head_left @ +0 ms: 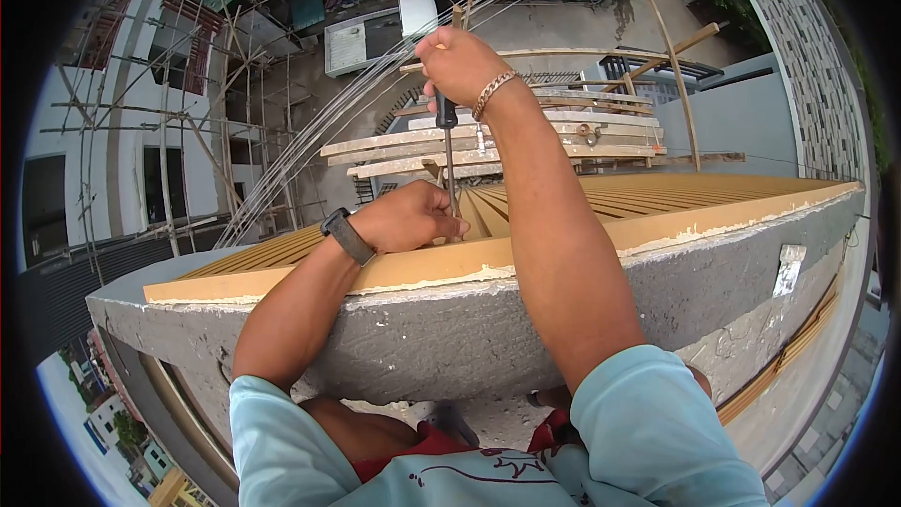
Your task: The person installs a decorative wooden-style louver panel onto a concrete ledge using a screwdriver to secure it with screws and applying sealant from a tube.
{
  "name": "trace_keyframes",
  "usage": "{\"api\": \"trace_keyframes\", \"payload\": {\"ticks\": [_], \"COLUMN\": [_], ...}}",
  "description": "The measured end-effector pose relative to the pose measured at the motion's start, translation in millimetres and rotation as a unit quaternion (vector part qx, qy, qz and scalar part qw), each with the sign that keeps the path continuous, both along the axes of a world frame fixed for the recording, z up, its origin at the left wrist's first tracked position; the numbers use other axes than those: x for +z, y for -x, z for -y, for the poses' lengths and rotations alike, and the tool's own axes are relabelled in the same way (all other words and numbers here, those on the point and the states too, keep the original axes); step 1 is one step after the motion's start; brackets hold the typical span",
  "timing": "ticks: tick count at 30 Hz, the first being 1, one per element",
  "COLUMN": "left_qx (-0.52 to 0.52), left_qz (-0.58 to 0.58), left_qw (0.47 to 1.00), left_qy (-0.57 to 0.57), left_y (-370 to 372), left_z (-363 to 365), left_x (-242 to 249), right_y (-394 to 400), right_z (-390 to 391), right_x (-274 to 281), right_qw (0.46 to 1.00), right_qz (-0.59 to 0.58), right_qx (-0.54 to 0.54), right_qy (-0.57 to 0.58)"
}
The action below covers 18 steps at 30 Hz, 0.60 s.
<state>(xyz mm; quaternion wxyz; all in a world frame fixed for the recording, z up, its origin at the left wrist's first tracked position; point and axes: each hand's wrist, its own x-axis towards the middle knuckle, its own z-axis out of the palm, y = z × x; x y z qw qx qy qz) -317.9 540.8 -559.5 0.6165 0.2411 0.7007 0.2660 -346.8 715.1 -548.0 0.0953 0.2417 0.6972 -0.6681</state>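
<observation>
A screwdriver (450, 155) with a black handle and long metal shaft stands nearly upright, tip down, over the tan slatted panel (657, 211). My right hand (465, 66), a chain bracelet at its wrist, is closed around the top of the handle. Lower down, my left hand (413, 214), wearing a dark wristwatch (347, 235), rests at the panel's near edge. Its thumb and fingers are pinched together beside the lower end of the shaft. Whatever lies between those fingertips, and the tip itself, is hidden.
A rough grey concrete ledge (422, 343) runs between my body and the panel. Beyond is a drop to the ground, with wooden scaffold planks (488, 136) below. Cables (328, 99) cross at left, near bamboo scaffolding (169, 131). A white truck (361, 42) is parked far below.
</observation>
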Motion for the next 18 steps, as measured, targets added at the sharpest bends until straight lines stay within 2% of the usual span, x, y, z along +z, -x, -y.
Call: {"api": "trace_keyframes", "payload": {"ticks": [1, 3, 5, 11, 13, 18], "left_qx": [-0.009, -0.016, -0.002, -0.048, -0.045, -0.06], "left_qz": [-0.004, -0.008, -0.004, -0.072, -0.075, -0.133], "left_qw": [1.0, 1.0, 0.996, 0.989, 0.988, 0.978], "left_qy": [-0.011, -0.021, -0.086, -0.116, -0.126, -0.151], "left_y": [0.5, -0.1, -3.1, -7.4, -9.2, -11.5], "left_z": [-0.7, 1.3, 3.8, -0.5, 0.0, 1.7], "left_x": [1.9, 0.7, -6.0, 3.1, 5.5, 0.9], "right_y": [2.0, 7.4, 10.4, -4.0, -10.7, -27.2], "right_z": [3.8, 5.4, -1.3, -2.7, -0.7, -6.7], "right_x": [-2.5, -5.6, -7.3, 13.9, 23.3, 35.3], "right_qw": [0.994, 0.965, 0.959, 0.972, 0.988, 0.996], "right_qz": [-0.043, -0.116, -0.141, -0.147, -0.09, -0.075], "right_qx": [-0.036, -0.126, -0.156, -0.156, -0.1, -0.004], "right_qy": [-0.094, -0.199, -0.19, -0.1, -0.08, -0.047]}}
